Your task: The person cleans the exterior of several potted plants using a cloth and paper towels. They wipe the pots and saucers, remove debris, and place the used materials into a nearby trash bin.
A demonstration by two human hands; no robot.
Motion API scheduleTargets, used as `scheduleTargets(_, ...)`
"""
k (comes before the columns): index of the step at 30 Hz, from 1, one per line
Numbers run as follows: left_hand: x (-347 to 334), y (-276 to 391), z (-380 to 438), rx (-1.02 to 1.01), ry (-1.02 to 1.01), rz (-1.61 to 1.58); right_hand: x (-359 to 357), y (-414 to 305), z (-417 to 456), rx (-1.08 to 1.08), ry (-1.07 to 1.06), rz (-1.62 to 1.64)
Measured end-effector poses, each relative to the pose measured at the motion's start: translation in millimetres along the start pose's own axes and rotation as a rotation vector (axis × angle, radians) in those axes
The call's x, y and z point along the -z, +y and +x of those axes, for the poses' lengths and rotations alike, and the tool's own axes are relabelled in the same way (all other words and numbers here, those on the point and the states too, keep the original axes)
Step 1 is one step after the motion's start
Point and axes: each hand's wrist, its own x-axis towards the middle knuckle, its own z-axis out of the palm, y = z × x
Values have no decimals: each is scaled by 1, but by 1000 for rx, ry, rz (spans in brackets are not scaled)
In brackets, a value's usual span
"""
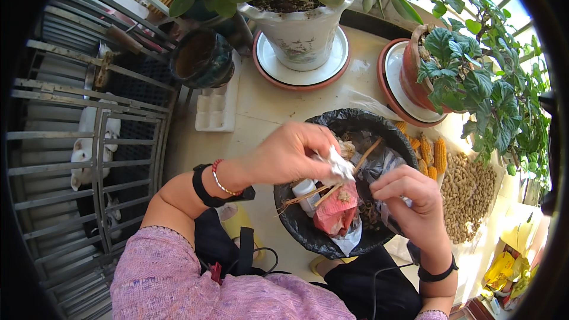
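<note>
My left hand (293, 153) pinches a crumpled white tissue (340, 166) above a bin lined with a black plastic bag (293, 235). My right hand (413, 200) is over the bin's right side, its fingers bent; a small shiny scrap shows by them, but whether it is gripped is unclear. Inside the bin lie a crumpled red packet (336, 209), a white plastic bottle (306, 198), dry stalks (368, 155) and grey plastic film (382, 164). The tissue and my left hand hide part of the contents.
A large white flowerpot (302, 40) stands on a saucer ahead, a terracotta pot (415, 69) to its right. Corn cobs (439, 155) and peanuts (469, 195) lie right of the bin. At left is a metal cage (95, 142) holding a white dog (84, 151). A dark glazed pot (202, 60) stands nearby.
</note>
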Motion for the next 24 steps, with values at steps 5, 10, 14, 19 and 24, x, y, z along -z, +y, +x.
scheduleTargets(5, 106, -114, 31, 227, 508, 338, 38, 5, -29, -240, 240, 172)
scheduleTargets(10, 181, -211, 75, -14, 665, 1034, 54, 23, -41, -343, 360, 299)
scheduleTargets(14, 193, -241, 106, 169, 435, 1193, 59, 34, -41, -359, 368, 292)
scheduleTargets(19, 178, -252, 119, 278, 225, 1282, 64, 46, -37, -441, 329, 275)
scheduleTargets(24, 134, -233, 122, 334, 369, 1087, 62, 52, -23, -471, 270, 272)
